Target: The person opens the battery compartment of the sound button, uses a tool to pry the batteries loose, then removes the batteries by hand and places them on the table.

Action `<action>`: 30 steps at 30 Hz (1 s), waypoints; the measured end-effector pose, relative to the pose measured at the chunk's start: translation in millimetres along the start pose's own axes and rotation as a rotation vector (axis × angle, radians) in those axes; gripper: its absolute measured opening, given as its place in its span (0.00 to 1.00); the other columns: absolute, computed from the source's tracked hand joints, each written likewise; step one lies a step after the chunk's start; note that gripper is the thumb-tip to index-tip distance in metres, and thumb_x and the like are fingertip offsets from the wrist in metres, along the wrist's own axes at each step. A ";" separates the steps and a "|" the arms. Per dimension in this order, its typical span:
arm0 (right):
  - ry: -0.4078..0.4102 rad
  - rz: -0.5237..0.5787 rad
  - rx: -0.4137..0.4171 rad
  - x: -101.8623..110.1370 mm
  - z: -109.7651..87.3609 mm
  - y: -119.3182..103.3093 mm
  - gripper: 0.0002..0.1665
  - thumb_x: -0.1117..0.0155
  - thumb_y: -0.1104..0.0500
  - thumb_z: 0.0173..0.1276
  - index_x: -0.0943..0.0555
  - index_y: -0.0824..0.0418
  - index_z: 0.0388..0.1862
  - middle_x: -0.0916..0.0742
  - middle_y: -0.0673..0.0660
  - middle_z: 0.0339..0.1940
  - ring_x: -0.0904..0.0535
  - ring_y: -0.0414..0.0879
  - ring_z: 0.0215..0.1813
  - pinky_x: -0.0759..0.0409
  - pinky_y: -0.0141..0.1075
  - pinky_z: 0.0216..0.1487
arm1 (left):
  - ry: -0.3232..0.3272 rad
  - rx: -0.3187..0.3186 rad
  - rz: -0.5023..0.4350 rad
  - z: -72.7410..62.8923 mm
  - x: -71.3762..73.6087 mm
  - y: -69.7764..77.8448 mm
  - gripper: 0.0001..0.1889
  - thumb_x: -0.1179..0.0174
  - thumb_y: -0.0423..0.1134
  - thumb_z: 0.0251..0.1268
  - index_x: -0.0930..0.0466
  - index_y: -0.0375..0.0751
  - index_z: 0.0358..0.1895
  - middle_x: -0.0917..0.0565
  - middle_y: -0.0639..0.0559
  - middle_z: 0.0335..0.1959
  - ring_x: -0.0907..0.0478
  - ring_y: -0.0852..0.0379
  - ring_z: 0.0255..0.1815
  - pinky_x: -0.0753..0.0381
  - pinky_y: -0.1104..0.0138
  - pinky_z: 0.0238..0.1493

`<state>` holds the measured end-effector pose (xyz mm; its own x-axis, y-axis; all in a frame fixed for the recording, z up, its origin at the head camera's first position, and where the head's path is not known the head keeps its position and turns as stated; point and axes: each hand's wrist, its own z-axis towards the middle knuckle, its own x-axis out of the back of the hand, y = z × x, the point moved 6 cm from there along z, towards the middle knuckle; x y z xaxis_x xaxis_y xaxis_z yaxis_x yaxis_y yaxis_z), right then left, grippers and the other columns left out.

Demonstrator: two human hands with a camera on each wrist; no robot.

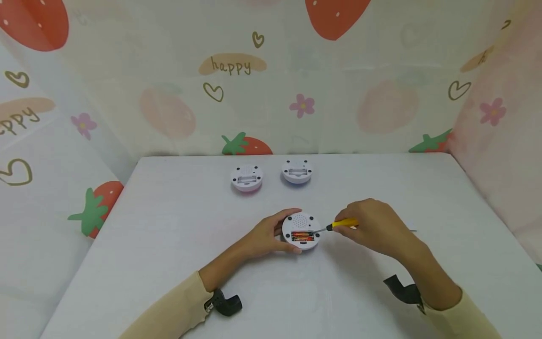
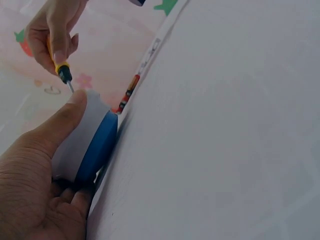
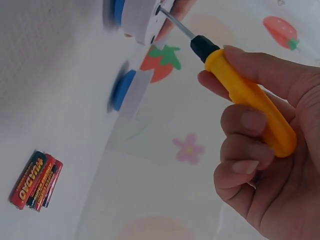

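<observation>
My left hand (image 1: 267, 238) grips the rim of a round white device (image 1: 299, 220), thumb at its near side and fingers around the far side. The device lies bottom up, with speaker holes and an uncovered compartment holding orange-and-black batteries (image 1: 302, 236). Its lower part shows a blue band (image 2: 98, 145) in the left wrist view. In my right hand (image 1: 374, 228) is a yellow-handled screwdriver (image 3: 252, 100), fingers curled round the handle. The metal shaft (image 3: 176, 22) points left, its tip at the right end of the battery compartment.
Two similar round devices, a left one (image 1: 247, 179) and a right one (image 1: 297, 172), lie farther back with bare battery compartments. Loose red-and-black batteries (image 3: 36, 181) lie together on the white table (image 1: 178, 245). A thin item (image 1: 413, 230) shows beyond my right wrist. Patterned cloth walls surround the table.
</observation>
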<state>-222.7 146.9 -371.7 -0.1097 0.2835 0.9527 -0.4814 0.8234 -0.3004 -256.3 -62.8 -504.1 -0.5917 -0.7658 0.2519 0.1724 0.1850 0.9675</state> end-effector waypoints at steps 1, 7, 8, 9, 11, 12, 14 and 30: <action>0.000 -0.002 -0.006 -0.2 -0.5 -0.6 0.10 0.24 0.52 0.63 0.09 0.55 0.40 0.10 0.46 0.35 0.19 0.46 0.38 0.18 0.43 0.40 | -0.001 -0.002 0.001 0.2 -0.1 0.3 0.50 0.19 0.37 0.50 0.38 0.52 0.78 0.29 0.54 0.73 0.28 0.59 0.69 0.29 0.70 0.68; 0.000 -0.012 -0.035 -3.3 -1.5 -5.4 0.11 0.26 0.50 0.64 0.08 0.56 0.38 0.10 0.45 0.31 0.20 0.46 0.37 0.19 0.41 0.37 | -0.001 -0.007 -0.001 1.1 -0.2 1.3 0.51 0.19 0.36 0.49 0.38 0.49 0.78 0.30 0.53 0.73 0.28 0.59 0.69 0.28 0.70 0.67; 0.002 -0.014 -0.038 -3.7 -1.3 -6.1 0.11 0.26 0.50 0.64 0.08 0.56 0.37 0.11 0.45 0.30 0.20 0.46 0.36 0.20 0.41 0.36 | 0.000 -0.008 -0.002 1.1 -0.1 1.3 0.51 0.19 0.36 0.49 0.38 0.49 0.78 0.30 0.53 0.73 0.28 0.59 0.69 0.28 0.70 0.67; 0.003 -0.015 -0.039 -3.9 -1.0 -6.8 0.11 0.26 0.50 0.64 0.08 0.56 0.37 0.11 0.45 0.29 0.20 0.46 0.36 0.20 0.41 0.36 | 0.000 -0.008 -0.003 1.1 0.0 1.5 0.51 0.19 0.36 0.49 0.38 0.48 0.78 0.30 0.54 0.73 0.28 0.59 0.69 0.28 0.70 0.67; 0.005 -0.013 -0.041 -4.5 -0.6 -7.8 0.10 0.27 0.50 0.64 0.08 0.56 0.36 0.11 0.45 0.28 0.20 0.45 0.35 0.20 0.39 0.34 | -0.001 -0.010 -0.005 0.9 -0.1 1.8 0.51 0.19 0.35 0.49 0.38 0.47 0.78 0.30 0.53 0.73 0.28 0.59 0.69 0.27 0.70 0.67; 0.007 -0.010 -0.039 -4.8 -0.2 -8.1 0.10 0.27 0.51 0.64 0.08 0.56 0.36 0.11 0.45 0.28 0.20 0.45 0.35 0.21 0.39 0.33 | -0.002 -0.013 -0.008 1.0 -0.2 1.8 0.51 0.19 0.35 0.49 0.38 0.47 0.78 0.30 0.53 0.73 0.28 0.59 0.69 0.28 0.70 0.67; 0.006 -0.006 -0.033 -5.4 0.4 -8.2 0.11 0.27 0.51 0.65 0.08 0.56 0.36 0.11 0.45 0.28 0.20 0.45 0.34 0.21 0.38 0.33 | -0.003 -0.018 -0.011 1.0 -0.4 1.8 0.51 0.19 0.35 0.49 0.38 0.46 0.78 0.30 0.52 0.73 0.28 0.58 0.69 0.28 0.70 0.67; -0.038 0.074 -0.028 -11.9 4.5 3.8 0.12 0.29 0.50 0.68 0.07 0.57 0.37 0.10 0.46 0.31 0.19 0.45 0.38 0.21 0.43 0.41 | -0.005 -0.012 -0.032 1.3 -0.7 1.0 0.51 0.19 0.32 0.47 0.37 0.45 0.78 0.29 0.52 0.73 0.27 0.58 0.68 0.27 0.70 0.66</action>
<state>-227.1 144.5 -383.9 -0.1776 0.3259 0.9286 -0.4466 0.8141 -0.3711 -256.8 -61.3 -503.2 -0.6009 -0.7681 0.2212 0.1629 0.1532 0.9747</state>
